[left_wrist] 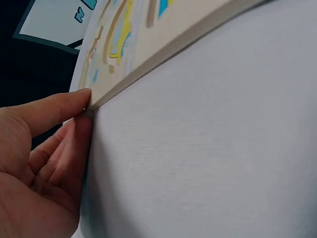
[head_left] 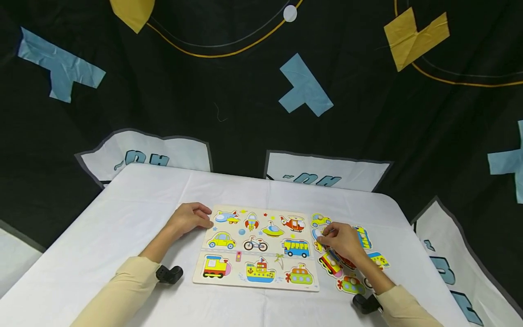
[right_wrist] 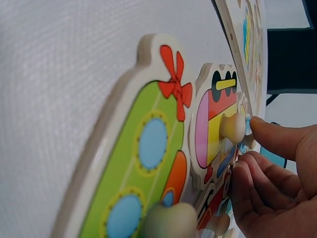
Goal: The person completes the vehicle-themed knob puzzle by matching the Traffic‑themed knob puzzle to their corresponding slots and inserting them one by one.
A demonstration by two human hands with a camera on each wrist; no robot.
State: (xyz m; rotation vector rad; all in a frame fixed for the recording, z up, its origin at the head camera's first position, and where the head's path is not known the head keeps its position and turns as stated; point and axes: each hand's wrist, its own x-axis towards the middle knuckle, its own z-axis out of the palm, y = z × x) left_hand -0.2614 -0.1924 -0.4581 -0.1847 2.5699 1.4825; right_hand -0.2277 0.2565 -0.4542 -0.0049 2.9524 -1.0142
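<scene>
A wooden knob puzzle board point(head_left: 239, 240) with vehicle pictures in its recesses lies flat on the white table. At its far left corner, my left hand point(head_left: 188, 219) holds the edge between thumb point(left_wrist: 59, 108) and fingertips. Just off the board's right side, my right hand point(head_left: 345, 240) pinches a light-blue puzzle piece point(head_left: 316, 233) among the loose ones. That piece is mostly hidden by the fingers in the right wrist view. Close below the hand are the train piece point(head_left: 330, 264) and the green submarine piece point(head_left: 351, 284), each with a round wooden knob.
Around my right hand lie a yellow car piece point(head_left: 320, 220), a bus piece point(head_left: 362, 237) and a boat piece point(head_left: 379, 260). White cloth covers the table point(head_left: 229, 309). Behind it hangs a black backdrop point(head_left: 241, 104) with blue and gold shapes.
</scene>
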